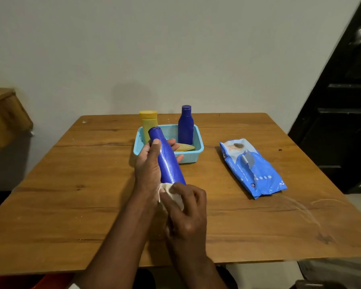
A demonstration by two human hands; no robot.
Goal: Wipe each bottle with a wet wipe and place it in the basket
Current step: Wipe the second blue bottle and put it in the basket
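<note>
Wooden surface point(71, 205) against a pale wall, dark door to the right. Left fingers point(155, 142) curled round the upper body of a long blue bottle point(169, 161), thumb laid along its top side, other fingertips showing past its far edge. Right fingers point(176, 189) bunched and pinching a crumpled wet wipe point(171, 195) against the bottle's near end. Bottle held tilted in the air just in front of the light-blue basket point(197, 154), far end pointing toward it.

Inside the basket: a yellow bottle point(148, 123) standing at the back left, a smaller blue bottle point(185, 126) upright at the back right, a yellowish bottle point(184, 147) lying flat. Blue pack of wipes point(252, 167) lying well to the right.

Likely wiping in hand, placing not yet done. Glossy plastic, probably stiff and light, likely slick once damp; best held round the mid-body with a full wrap rather than at the wetted end.
</note>
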